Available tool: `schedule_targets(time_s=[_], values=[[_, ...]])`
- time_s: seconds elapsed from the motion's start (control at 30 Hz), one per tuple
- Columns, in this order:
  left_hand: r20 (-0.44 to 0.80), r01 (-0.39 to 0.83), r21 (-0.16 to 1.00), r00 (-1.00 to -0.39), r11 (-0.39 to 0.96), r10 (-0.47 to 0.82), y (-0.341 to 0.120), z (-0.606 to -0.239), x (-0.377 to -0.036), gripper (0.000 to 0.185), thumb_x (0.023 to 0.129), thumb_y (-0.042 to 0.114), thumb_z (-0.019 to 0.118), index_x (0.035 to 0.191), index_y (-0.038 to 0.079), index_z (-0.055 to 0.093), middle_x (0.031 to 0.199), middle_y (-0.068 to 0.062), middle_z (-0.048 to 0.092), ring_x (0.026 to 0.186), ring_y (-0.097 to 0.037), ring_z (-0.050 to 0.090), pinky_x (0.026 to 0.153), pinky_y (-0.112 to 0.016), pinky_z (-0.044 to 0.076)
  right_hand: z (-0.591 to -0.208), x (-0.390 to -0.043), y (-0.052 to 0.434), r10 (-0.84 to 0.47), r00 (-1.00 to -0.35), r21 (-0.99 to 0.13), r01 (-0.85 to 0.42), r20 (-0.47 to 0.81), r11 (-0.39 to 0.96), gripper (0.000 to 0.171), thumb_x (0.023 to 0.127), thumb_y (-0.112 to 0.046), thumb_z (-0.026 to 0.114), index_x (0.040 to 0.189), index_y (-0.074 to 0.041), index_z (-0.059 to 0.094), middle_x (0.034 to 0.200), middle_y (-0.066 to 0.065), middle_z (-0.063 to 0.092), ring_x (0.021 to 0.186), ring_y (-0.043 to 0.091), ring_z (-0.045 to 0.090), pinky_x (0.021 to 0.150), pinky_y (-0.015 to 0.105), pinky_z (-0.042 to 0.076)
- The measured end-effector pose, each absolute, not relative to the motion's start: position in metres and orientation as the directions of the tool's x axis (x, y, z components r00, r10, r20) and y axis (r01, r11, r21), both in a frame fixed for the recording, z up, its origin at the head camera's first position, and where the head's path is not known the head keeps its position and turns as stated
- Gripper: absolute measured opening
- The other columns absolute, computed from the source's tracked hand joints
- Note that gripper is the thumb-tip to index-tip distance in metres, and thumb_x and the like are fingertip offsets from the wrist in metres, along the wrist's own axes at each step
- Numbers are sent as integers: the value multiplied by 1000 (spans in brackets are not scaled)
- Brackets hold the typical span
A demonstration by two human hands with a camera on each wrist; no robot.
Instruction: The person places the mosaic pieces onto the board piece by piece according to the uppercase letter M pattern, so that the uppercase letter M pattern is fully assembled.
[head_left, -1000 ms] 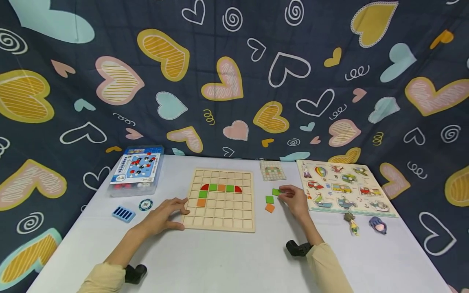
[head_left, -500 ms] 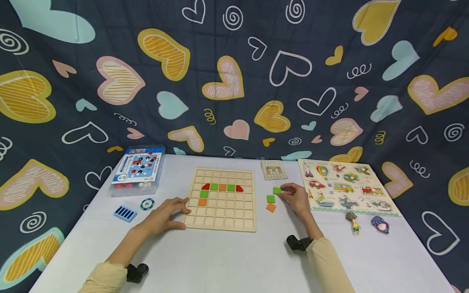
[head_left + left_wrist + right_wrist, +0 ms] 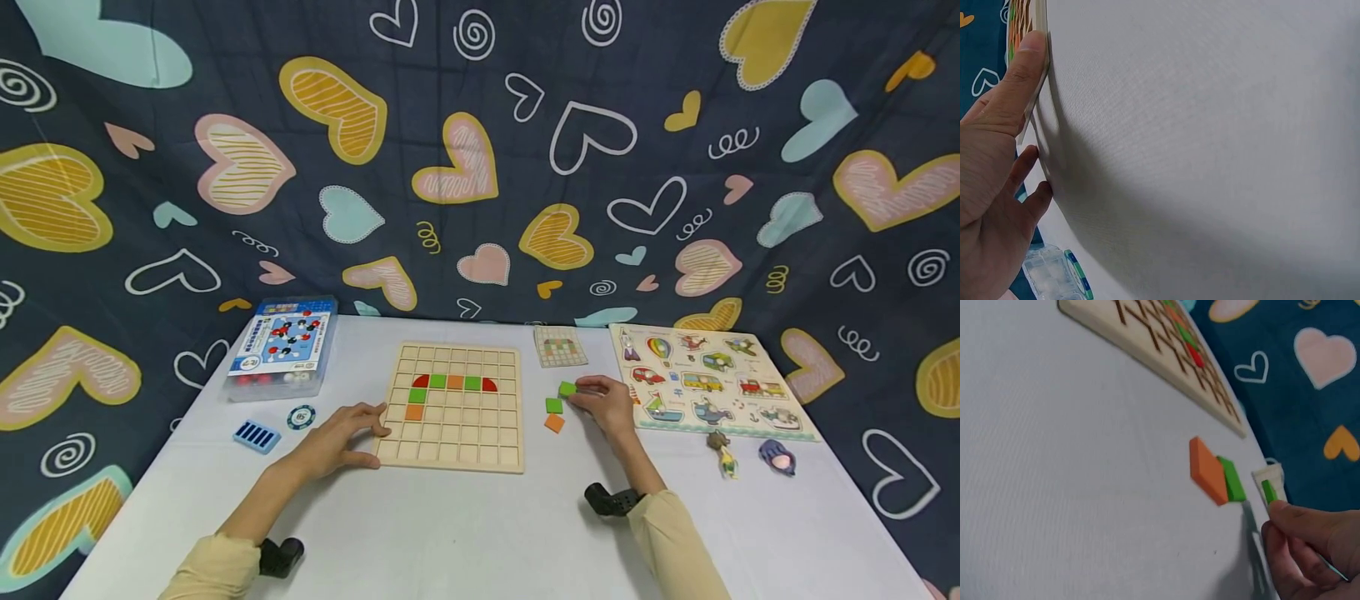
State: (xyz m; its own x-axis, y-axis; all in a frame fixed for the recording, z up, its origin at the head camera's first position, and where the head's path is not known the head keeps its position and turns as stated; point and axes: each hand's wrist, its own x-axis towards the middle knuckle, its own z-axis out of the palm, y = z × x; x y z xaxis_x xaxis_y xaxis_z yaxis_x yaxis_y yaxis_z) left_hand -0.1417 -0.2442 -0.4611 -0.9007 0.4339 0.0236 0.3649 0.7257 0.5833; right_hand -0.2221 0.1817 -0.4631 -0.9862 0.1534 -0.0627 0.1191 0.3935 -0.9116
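In the head view a wooden grid board lies mid-table, with red quarter-round, green and orange pieces set in some of its cells. My left hand rests at the board's left edge, thumb and fingers spread; its thumb touches the board's rim in the left wrist view. Right of the board, my right hand pinches a green square tile between thumb and fingers, and the tile sits tilted. Just beside that lie another green tile and an orange tile, close together on the cloth.
A small pattern card lies behind the tiles. A vehicle puzzle board and two small figures are at the right. On the left are a plastic box, a blue slotted block and a round chip.
The green tile in my right fingers has turned slightly and now tilts. My left hand and the board stay in place.
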Motion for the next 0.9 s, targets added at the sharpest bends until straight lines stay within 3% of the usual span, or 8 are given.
schedule_targets(time_s=[0.27, 0.57, 0.77, 0.9], values=[[11, 355, 590, -902, 725, 432, -244, -460, -141, 37, 74, 23, 82, 107, 18, 69, 144, -16, 45, 127, -42, 39, 99, -65, 36, -457, -220, 172, 102, -993, -908, 93, -55, 409, 29, 78, -4, 77, 105, 4, 68, 104, 18, 70, 88, 19, 66, 70, 15, 45], [10, 359, 581, -900, 730, 435, -244, -458, -141, 36, 74, 25, 81, 107, 18, 68, 144, -16, 45, 127, -43, 39, 98, -64, 36, -458, -217, 140, 64, -993, -926, 114, -98, 360, 25, 78, -5, 76, 102, 1, 69, 102, 16, 71, 81, 13, 64, 64, 18, 49], [-1, 347, 583, -904, 735, 427, -243, -456, -141, 35, 74, 27, 81, 106, 19, 68, 144, -16, 45, 128, -43, 38, 97, -66, 36, -459, -214, 117, 41, -993, -936, 119, -112, 331, 25, 76, -5, 78, 100, -1, 70, 97, 14, 71, 55, 12, 55, 44, 23, 40], [5, 353, 578, -903, 736, 429, -243, -456, -141, 35, 74, 29, 81, 106, 20, 69, 143, -16, 46, 127, -43, 39, 96, -66, 37, -459, -212, 103, 14, -996, -941, 84, -84, 329, 25, 75, -4, 79, 98, 0, 71, 96, 15, 71, 72, 15, 64, 55, 24, 48]])
